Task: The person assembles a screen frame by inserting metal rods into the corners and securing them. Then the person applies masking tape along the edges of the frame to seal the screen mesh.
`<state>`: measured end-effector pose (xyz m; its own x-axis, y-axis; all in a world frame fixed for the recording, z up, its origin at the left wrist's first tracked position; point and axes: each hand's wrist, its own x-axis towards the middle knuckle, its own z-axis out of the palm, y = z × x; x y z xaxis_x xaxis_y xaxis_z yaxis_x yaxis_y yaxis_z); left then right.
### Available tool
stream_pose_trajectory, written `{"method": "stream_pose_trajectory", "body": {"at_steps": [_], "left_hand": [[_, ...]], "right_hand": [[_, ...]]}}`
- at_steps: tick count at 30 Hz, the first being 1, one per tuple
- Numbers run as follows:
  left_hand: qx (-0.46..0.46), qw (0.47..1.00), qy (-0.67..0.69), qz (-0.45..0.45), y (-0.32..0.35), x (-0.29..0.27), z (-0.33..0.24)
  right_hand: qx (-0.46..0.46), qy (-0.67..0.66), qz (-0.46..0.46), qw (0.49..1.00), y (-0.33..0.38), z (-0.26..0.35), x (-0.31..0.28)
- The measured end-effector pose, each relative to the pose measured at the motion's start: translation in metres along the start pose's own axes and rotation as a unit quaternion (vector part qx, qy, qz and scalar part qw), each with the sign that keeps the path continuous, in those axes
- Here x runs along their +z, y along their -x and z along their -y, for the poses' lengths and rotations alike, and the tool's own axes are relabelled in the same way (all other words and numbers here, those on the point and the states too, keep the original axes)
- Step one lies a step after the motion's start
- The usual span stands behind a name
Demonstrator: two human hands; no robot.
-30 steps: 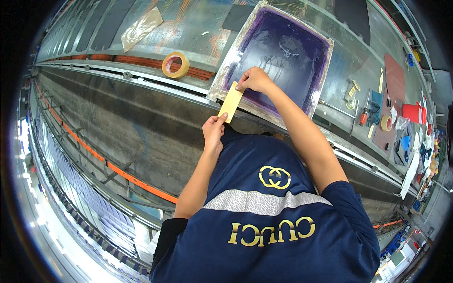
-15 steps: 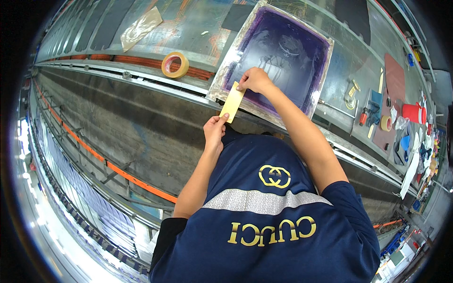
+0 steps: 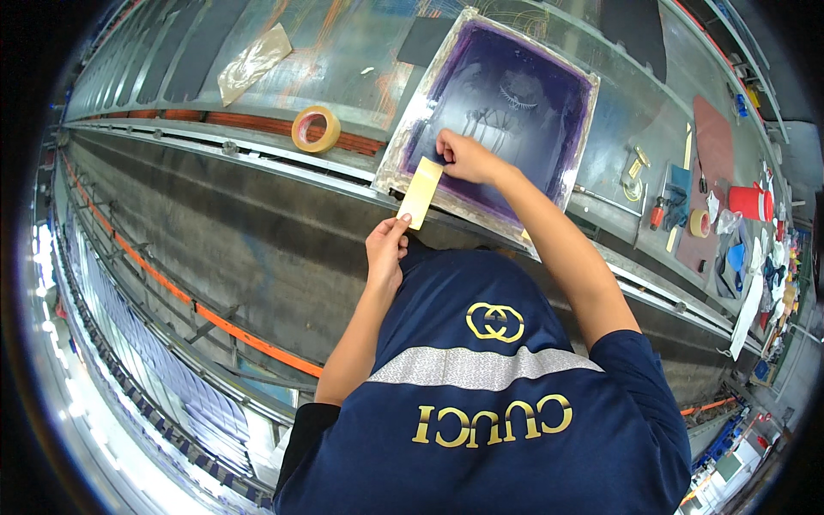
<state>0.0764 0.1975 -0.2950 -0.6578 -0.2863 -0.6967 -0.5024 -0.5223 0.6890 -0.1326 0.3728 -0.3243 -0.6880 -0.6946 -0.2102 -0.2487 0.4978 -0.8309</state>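
A short strip of yellow masking tape [image 3: 421, 193] is pinched at its lower end by my left hand [image 3: 385, 251], with the thumb on top. Its upper end lies over the near left corner of a screen-printing frame [image 3: 407, 129]. Over the frame's dark purple mesh, my right hand [image 3: 468, 158] is beside that upper end with its fingers curled in. Whether those fingertips touch the tape or hold anything is hidden. Pale marks and a lash-like curved pattern show on the mesh. To the left, a roll of tape [image 3: 334, 130] lies near the table's edge.
A clear plastic sheet [image 3: 255, 64] lies at the far left of the glossy table. On the right are a red container [image 3: 749, 202], another tape roll [image 3: 700, 224], a red-handled tool [image 3: 657, 213] and cloths. A metal rail [image 3: 283, 166] edges the table.
My right hand has shifted off the strip's upper end and is more curled over the mesh. My left hand keeps its pinch on the lower end, slightly lower.
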Motion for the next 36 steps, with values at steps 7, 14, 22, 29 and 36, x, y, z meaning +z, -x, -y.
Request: {"method": "stream_pose_trajectory", "body": {"at_steps": [7, 14, 22, 29, 36], "left_hand": [[-0.079, 0.987, 0.108, 0.093, 0.019, 0.0, -0.032], [0.081, 0.988, 0.134, 0.011, 0.06, 0.003, -0.075], [0.458, 0.694, 0.111, 0.544, 0.173, 0.057, -0.181], [0.386, 0.677, 0.23, 0.583, 0.202, 0.097, -0.188], [0.597, 0.687, 0.019, 0.413, 0.152, 0.08, -0.169]], "right_hand": [[-0.119, 0.118, -0.092, 0.982, 0.056, 0.048, 0.037], [-0.116, -0.033, -0.138, 0.983, 0.043, 0.016, 0.04], [0.019, -0.269, -0.147, 0.952, 0.036, 0.001, 0.045], [0.057, -0.262, -0.13, 0.954, 0.037, -0.006, 0.044], [0.068, -0.186, -0.094, 0.976, 0.045, 0.0, 0.037]]}}
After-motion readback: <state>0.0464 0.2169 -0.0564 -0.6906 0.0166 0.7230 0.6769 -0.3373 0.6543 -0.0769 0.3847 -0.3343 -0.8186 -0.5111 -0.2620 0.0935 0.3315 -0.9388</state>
